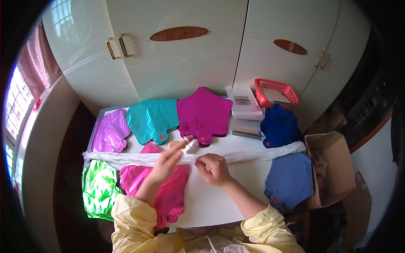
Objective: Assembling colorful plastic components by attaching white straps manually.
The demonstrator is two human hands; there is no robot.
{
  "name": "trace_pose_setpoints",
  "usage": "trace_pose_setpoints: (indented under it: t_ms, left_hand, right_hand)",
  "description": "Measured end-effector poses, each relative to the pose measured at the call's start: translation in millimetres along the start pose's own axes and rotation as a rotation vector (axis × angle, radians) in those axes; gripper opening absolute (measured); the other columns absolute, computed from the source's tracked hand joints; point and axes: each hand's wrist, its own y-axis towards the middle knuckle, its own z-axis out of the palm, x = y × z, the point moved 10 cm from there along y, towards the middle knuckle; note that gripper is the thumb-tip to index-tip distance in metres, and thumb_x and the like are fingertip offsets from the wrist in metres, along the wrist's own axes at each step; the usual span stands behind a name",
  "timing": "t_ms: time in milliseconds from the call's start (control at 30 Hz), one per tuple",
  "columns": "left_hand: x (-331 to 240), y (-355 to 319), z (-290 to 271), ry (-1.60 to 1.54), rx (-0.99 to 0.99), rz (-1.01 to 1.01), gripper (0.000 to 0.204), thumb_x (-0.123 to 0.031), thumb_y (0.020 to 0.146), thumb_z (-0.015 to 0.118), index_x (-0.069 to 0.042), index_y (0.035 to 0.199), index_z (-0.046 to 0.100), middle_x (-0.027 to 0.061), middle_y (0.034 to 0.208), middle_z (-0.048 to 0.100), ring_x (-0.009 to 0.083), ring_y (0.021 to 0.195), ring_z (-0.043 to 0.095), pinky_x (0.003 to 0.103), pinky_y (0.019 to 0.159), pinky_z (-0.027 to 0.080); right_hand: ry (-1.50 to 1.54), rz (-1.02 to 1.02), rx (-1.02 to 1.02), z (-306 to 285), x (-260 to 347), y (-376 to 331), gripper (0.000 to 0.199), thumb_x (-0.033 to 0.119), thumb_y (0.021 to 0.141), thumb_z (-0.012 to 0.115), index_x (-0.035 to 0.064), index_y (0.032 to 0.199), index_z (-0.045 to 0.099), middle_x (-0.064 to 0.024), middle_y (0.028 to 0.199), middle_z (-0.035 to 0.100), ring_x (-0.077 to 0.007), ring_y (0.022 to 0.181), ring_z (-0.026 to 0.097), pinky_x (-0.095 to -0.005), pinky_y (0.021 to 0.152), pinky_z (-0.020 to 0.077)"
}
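Small white piece (192, 145) pinched in my left hand (171, 157) fingertips, just above long white gathered strip (253, 155) stretched sideways under both hands. My right hand (214, 168) clenched, pinching thin thread, barely visible. Piece looks pale, crumpled. Work seems midway: strip laid out, flat foil balloons (202, 111) beyond my grip unattached.

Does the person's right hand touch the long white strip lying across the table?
Touching: the head view shows the right hand resting on the white strip, fingertips pressed against it.
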Motion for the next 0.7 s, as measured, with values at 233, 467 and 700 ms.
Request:
trace_pose_setpoints:
  t_ms: [233,467,700]
  left_hand:
    - [21.0,-12.3,-4.2,0.007,0.022,-0.087,0.033,-0.02,0.084,0.056,-0.005,0.055,0.05,0.0044,0.061,0.05,0.0184,0.062,0.041,0.034,0.059,0.032]
    - [21.1,-5.0,-16.9,-0.423,-0.021,-0.097,0.058,-0.029,0.088,0.046,-0.002,0.136,0.031,0.0048,0.139,0.036,0.0163,0.097,0.042,0.03,0.081,0.033]
    - [22.8,-13.9,-24.8,0.287,-0.091,-0.105,0.017,-0.014,0.084,0.057,-0.004,0.07,0.054,0.0059,0.064,0.049,0.0173,0.067,0.044,0.035,0.069,0.035]
  right_hand:
    - [0.059,-0.096,0.066,-0.2,8.5,1.3,0.01,0.01,0.072,0.059,0.0072,0.064,0.054,-0.0021,0.054,0.052,-0.018,0.049,0.049,-0.0334,0.072,0.0369]
    - [0.046,-0.079,0.096,4.4,3.2,-1.5,0.01,0.011,0.077,0.057,0.0071,0.068,0.055,-0.0001,0.056,0.053,-0.0165,0.051,0.049,-0.0359,0.075,0.0369]
    - [0.069,-0.065,0.04,-5.1,2.7,0.5,0.012,0.012,0.082,0.055,0.0062,0.073,0.058,-0.0018,0.059,0.056,-0.0187,0.053,0.045,-0.0316,0.068,0.037]
